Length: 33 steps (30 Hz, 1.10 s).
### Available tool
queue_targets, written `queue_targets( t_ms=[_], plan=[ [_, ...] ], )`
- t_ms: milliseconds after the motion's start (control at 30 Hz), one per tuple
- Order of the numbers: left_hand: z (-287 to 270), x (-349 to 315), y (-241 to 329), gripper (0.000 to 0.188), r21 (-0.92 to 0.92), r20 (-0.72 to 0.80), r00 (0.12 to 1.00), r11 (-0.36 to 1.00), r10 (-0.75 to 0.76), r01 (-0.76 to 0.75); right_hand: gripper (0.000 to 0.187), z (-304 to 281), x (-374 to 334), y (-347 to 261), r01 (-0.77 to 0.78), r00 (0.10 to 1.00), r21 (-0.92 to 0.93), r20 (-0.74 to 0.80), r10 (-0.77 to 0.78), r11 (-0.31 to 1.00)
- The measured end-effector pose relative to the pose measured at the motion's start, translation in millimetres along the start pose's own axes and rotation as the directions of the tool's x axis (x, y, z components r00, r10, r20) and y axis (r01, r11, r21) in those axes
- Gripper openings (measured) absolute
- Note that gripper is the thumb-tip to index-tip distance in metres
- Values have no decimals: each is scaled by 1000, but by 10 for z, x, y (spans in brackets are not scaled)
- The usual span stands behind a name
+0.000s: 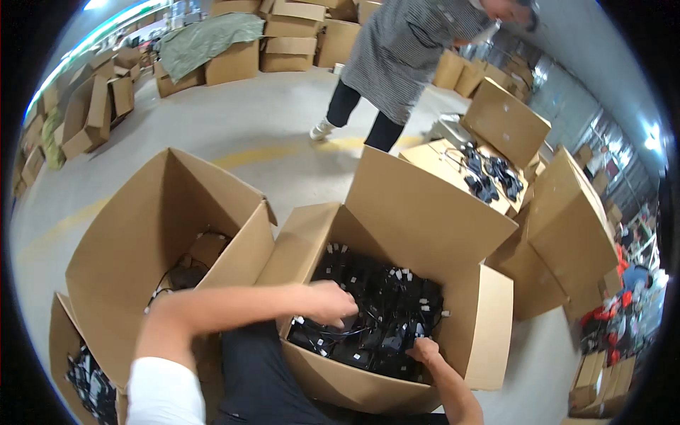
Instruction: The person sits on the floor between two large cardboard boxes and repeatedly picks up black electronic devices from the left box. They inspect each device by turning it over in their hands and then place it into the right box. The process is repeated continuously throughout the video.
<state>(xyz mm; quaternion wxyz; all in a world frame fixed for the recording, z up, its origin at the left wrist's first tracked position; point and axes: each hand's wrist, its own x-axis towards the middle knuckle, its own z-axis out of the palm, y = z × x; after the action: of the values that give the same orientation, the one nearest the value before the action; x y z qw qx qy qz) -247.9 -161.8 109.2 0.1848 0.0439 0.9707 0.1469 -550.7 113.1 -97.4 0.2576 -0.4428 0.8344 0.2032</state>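
An open cardboard box [489,322] stands before me, holding many black cabled units [382,312] with small white connectors. My left hand [330,303] reaches over its left part, slightly blurred, with fingers curled above the black units. A thin black cable [347,331] loops just below that hand; whether it is gripped I cannot tell. At the right front of the same box, my right hand [425,349] has its fingers pinched together down among the units. What lies between those fingertips is hidden.
A taller open box [113,248] at left holds some cabled pieces. More dark parts fill a box [60,319] at lower left. Black cabled units [489,173] lie on a carton at far right. A person [397,64] in a patterned smock stands beyond the boxes.
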Motion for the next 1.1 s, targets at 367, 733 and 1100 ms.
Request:
queue_targets(
  t_ms=[367,733,1100],
  plan=[
    [1636,-4049,-1948,42,-563,-199,279,342,-940,752,55,-1004,-1559,-2178,731,646,425,-180,-742,533],
    [3903,-3885,-2183,82,-516,294,363,173,-884,839,56,-1176,-1657,-2392,715,700,162,-169,-694,681],
    [4604,-2862,-2477,85,-536,109,246,151,-963,831,55,-1143,-1698,-2572,677,732,101,-195,-653,729]
  ],
)
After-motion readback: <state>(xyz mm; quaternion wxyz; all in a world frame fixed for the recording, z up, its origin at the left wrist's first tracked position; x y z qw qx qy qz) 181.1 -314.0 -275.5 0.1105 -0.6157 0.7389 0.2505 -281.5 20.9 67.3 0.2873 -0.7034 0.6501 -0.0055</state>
